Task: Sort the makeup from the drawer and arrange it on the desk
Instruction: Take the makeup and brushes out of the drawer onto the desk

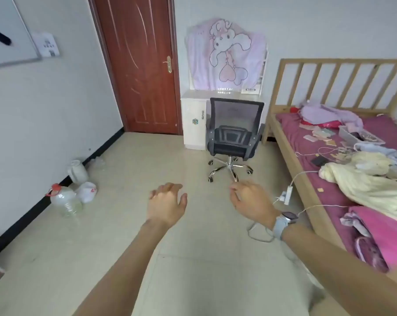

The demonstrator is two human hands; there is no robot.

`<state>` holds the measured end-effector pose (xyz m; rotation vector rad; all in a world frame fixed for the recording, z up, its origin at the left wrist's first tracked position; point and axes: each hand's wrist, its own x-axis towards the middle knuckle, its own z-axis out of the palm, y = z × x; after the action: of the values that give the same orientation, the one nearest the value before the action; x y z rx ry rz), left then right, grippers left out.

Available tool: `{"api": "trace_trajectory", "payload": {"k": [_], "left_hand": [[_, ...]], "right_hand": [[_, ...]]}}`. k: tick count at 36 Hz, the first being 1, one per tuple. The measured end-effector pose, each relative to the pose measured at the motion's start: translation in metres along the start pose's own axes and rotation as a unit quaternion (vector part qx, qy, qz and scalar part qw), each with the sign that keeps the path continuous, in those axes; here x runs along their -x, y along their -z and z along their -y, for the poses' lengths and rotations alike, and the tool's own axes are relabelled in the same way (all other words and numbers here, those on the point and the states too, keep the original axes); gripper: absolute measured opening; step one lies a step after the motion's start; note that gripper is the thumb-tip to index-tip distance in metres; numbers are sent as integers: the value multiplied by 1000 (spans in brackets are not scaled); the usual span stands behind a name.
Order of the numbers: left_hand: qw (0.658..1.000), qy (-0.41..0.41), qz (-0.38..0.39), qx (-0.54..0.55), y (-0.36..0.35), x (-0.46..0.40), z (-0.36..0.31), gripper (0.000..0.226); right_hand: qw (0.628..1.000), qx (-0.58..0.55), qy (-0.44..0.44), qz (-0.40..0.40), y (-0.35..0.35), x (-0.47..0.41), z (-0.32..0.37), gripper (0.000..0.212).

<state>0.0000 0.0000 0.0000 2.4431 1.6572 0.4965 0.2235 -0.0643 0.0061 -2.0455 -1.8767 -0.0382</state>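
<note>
We hold our left hand (167, 201) and right hand (250, 199) out empty, fingers loose — the white dressing desk (194, 120) stands well ahead behind the office chair (235, 131).

Tiled floor (129, 236) with office chair (234, 137), plastic bottle (66, 200).

Both my forearms are bare, with no sleeves reaching into view. My left hand (167, 202) carries a thin ring on one finger. My right hand (252, 201) is unadorned; its wrist wears a smartwatch (285, 222) with a pale grey strap and a dark rectangular face.
</note>
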Motion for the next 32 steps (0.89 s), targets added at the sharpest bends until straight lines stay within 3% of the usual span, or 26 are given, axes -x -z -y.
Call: {"api": "trace_trajectory", "payload": {"k": [15,23,32], "left_hand": [[991,89,93,36,-117,-161,96,37],[987,107,118,31,-162,-344,117,39],[983,153,85,62,-157,-542,145,37]], "right_hand": [[991,-47,-53,113,-154,-159,-35,28],[986,-45,-65,145,-213,-334,-79,31],[983,-57,-31,169,-234,-549,-90,33]]}}
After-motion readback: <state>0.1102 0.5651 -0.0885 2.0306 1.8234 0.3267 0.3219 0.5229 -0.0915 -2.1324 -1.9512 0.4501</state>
